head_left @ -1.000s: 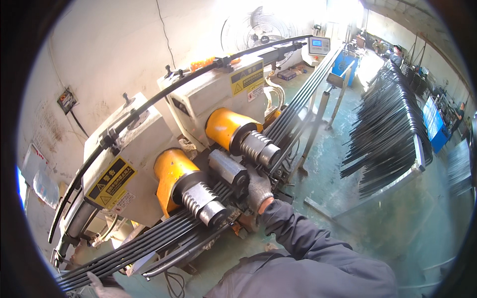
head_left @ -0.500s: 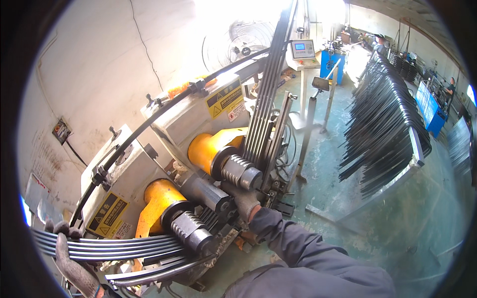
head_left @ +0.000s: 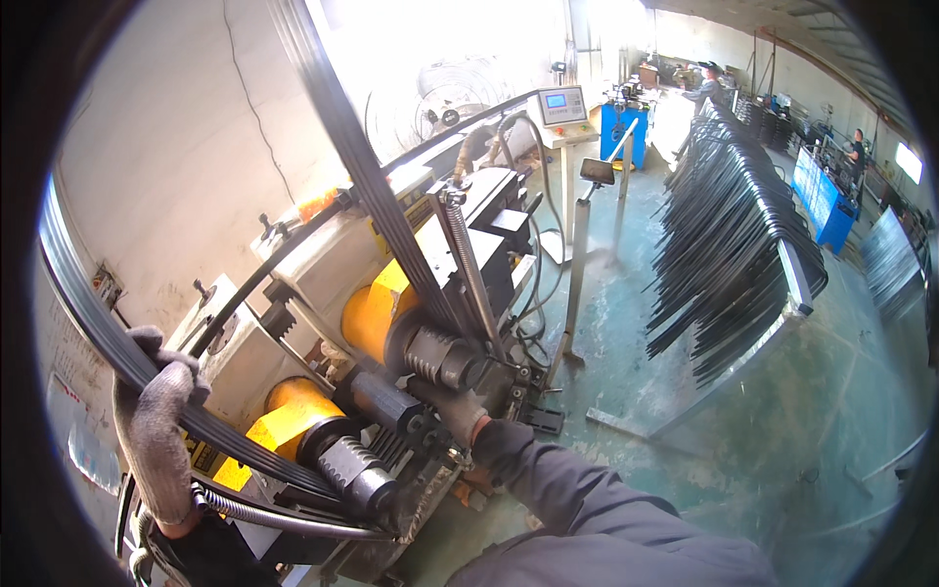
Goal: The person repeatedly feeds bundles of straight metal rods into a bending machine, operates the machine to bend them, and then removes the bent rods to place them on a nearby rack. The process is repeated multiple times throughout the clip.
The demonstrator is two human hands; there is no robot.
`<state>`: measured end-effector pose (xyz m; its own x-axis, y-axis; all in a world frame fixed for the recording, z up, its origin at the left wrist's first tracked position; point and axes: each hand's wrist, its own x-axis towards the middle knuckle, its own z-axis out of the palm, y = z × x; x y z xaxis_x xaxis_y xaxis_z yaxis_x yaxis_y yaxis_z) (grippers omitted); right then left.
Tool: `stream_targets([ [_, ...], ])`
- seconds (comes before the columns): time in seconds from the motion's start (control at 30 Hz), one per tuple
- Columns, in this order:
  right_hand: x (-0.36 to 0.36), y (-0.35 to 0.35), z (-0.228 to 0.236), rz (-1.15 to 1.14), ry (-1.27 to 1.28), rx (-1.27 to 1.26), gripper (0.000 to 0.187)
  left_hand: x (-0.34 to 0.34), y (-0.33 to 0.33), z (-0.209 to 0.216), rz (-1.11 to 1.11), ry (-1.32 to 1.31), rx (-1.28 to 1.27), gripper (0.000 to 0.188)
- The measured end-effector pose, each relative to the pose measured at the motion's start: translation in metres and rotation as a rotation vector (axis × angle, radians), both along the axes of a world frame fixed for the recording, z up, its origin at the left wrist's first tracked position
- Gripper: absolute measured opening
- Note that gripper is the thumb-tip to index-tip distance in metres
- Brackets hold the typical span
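Observation:
My left hand (head_left: 161, 421), in a grey knit glove, has its fingers wrapped round a bundle of long black metal rods (head_left: 103, 328). From there the bundle slopes down to a ridged dark roller (head_left: 360, 472) on a bending machine. The rods' other leg (head_left: 377, 201) rises steeply from a second ridged roller (head_left: 445, 357), so they look bent between the two. My right hand (head_left: 455, 411), also gloved, reaches in beside a dark middle cylinder (head_left: 386, 399), just below the second roller. Its fingers are hidden there. Yellow arms (head_left: 367, 318) carry the rollers.
Beyond the machine stands a control box (head_left: 562, 106) on a post. Right of it, a rack (head_left: 797, 279) is hung with many bent black rods. A metal stand (head_left: 577, 264) rises from the green floor. Two people work in the far background.
Both legs of the rod bundle have swung upward, the left one with my left hand rising on it. The machine's right-hand yellow arm has turned. My right hand stays by the middle cylinder.

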<state>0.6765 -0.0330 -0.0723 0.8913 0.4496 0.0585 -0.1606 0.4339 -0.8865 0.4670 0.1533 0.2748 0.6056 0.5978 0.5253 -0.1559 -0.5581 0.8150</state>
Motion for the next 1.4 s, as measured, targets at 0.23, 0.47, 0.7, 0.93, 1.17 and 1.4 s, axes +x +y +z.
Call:
stream_targets([
  [0.23, -0.002, -0.002, 0.003, 0.025, 0.02, -0.028, 0.034, 0.0, 0.005, -0.004, -0.039, -0.029, -0.002, 0.041],
  [0.47, 0.003, 0.001, -0.013, 0.013, -0.022, -0.086, 0.037, -0.001, 0.009, -0.006, -0.102, -0.049, -0.002, 0.039],
  [0.7, 0.01, 0.004, -0.029, 0.038, -0.205, -0.155, 0.032, 0.001, 0.008, -0.005, -0.043, -0.031, 0.011, 0.04],
  [0.93, -0.002, -0.006, 0.002, 0.081, 0.065, -0.013, 0.031, 0.0, 0.0, -0.004, -0.011, -0.039, 0.013, 0.039],
  [1.17, 0.007, -0.002, -0.014, 0.068, -0.127, -0.101, 0.034, 0.001, 0.003, -0.004, -0.066, -0.047, -0.004, 0.04],
  [1.4, 0.013, 0.011, -0.037, -0.076, -0.341, -0.075, 0.036, -0.001, 0.007, -0.006, -0.036, -0.054, 0.005, 0.04],
])
